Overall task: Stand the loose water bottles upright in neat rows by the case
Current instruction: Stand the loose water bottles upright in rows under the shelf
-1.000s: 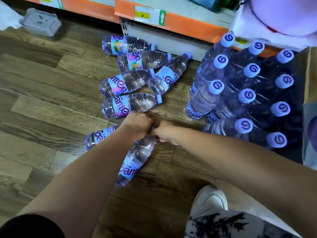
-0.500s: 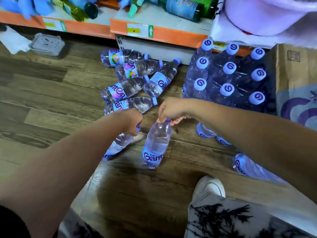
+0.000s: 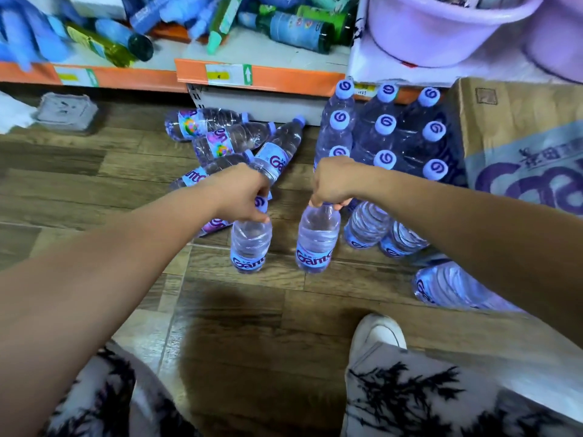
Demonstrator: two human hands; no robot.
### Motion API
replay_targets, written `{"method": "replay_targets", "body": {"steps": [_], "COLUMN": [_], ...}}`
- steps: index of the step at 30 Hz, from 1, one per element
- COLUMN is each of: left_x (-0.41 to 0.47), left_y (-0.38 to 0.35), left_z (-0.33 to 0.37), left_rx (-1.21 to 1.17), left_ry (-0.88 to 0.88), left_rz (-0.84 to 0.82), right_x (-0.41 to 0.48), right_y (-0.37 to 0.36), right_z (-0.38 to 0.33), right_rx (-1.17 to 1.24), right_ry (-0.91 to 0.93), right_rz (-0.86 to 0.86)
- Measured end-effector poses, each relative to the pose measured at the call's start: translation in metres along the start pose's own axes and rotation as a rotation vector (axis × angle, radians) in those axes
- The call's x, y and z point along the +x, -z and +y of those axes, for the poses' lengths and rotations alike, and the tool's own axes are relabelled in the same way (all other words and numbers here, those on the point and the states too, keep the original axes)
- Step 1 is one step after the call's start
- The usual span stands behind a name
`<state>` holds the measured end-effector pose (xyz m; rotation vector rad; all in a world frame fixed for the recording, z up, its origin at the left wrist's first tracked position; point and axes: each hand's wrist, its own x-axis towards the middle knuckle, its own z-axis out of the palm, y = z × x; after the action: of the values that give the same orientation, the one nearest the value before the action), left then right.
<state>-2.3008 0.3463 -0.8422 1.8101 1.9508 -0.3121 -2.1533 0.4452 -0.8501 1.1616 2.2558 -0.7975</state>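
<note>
My left hand (image 3: 243, 193) grips the neck of a clear water bottle (image 3: 250, 246) with a purple label, held upright on the wooden floor. My right hand (image 3: 331, 181) grips the cap end of a second bottle (image 3: 317, 242), upright just to its right. Several upright bottles with purple caps (image 3: 386, 124) stand in rows between my right hand and the cardboard case (image 3: 517, 134). Several loose bottles (image 3: 227, 141) lie on their sides behind my left hand. Another bottle (image 3: 448, 287) lies under my right forearm.
An orange-edged shelf (image 3: 262, 75) with bottles of goods runs along the back. A lilac basin (image 3: 441, 29) sits at upper right. A grey tray (image 3: 64, 111) lies on the floor at left. My white shoe (image 3: 377, 334) and patterned shorts are at the bottom.
Both hands lifted a lying bottle each by its cap end; the two bottles now stand upright side by side on the floor. The view has tilted up toward the shelf.
</note>
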Motion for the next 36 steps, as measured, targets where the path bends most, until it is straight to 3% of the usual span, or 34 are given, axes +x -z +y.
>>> {"method": "replay_targets", "body": {"steps": [6,12,30,36], "left_x": [0.009,0.015,0.028,0.030], "left_y": [0.003,0.002,0.019,0.026], "left_z": [0.016,0.026,0.025,0.024], "left_rx": [-0.055,-0.043,0.015,-0.007], "left_ry": [-0.045,-0.083,-0.040,-0.033], "left_rz": [0.085,0.102,0.161,0.193], "right_x": [-0.013,-0.017,-0.018,-0.016], "right_y": [0.004,0.002,-0.004,0.004], "right_z": [-0.003,0.004,0.018,0.021], "right_rx": [-0.284,-0.300,-0.249,-0.277], "right_ry": [0.087,0.091,0.131,0.206], "right_rz": [0.102,0.222,0.200,0.115]}}
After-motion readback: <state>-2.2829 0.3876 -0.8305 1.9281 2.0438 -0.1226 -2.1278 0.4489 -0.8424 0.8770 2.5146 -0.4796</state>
